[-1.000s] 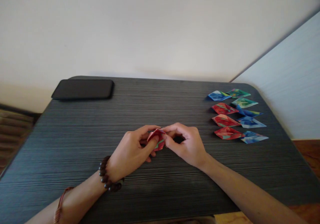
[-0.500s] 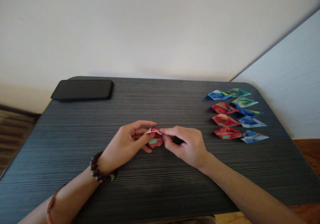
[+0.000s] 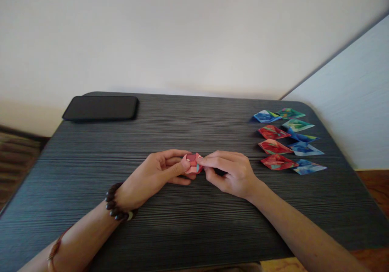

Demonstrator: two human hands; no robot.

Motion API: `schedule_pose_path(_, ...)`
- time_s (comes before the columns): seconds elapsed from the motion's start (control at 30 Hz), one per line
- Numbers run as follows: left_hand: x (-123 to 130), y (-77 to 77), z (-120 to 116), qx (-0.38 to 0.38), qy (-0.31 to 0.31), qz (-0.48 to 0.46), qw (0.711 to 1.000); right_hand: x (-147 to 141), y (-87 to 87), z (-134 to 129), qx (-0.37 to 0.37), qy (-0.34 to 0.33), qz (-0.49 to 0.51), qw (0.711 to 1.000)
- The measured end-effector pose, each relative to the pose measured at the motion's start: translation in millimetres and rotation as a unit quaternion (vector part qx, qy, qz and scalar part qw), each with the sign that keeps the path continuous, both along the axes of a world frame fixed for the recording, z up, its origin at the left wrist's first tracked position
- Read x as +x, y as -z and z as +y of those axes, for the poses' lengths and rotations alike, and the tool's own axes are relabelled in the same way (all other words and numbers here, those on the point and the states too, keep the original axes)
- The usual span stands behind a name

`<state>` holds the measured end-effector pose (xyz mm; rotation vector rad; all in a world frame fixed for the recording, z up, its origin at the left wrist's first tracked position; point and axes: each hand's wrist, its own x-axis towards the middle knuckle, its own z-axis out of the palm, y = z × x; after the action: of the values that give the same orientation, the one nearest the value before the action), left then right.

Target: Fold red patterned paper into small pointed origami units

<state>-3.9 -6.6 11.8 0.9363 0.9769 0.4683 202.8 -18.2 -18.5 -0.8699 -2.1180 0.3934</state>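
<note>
A small folded piece of red and pink paper is held between both hands, just above the dark table near the middle of the view. My left hand grips its left side, thumb on top and fingers behind and beneath. The thumb and fingers of my right hand pinch its right edge. Part of the paper is hidden behind my fingertips. To the right lie several folded paper pieces: red ones, blue ones and green ones.
A black, flat rectangular object lies at the back left of the dark table. Behind it is a pale wall. A light panel stands at the right, and something yellow shows under the front edge.
The held paper has been turned flatter, so its folded face now shows with the left thumb on it. Both hands have shifted slightly to the right.
</note>
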Motion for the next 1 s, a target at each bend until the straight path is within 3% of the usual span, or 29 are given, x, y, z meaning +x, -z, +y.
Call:
schedule_pose_path(0.3, 1, 2.5, -1, 0.019, -0.016, 0.024, 0.999, 0, -3.2, -1, -0.034, -0.026, 0.025, 0.999)
schedule_pose_path(0.57, 8, 3.7, -9, 0.108, -0.03, 0.105, 0.988, -7, -2.4, -2, -0.187, 0.035, 0.069, 0.979)
schedule_pose_path(0.87, 10, -0.3, -15, 0.186, -0.046, 0.152, 0.97, -6, -6.1, -1, -0.057, 0.001, 0.006, 0.998)
schedule_pose_path(1.0, 10, -1.6, -14, 0.192, -0.028, 0.146, 0.97, -6, -5.2, 0, -0.049, -0.015, 0.0, 0.999)
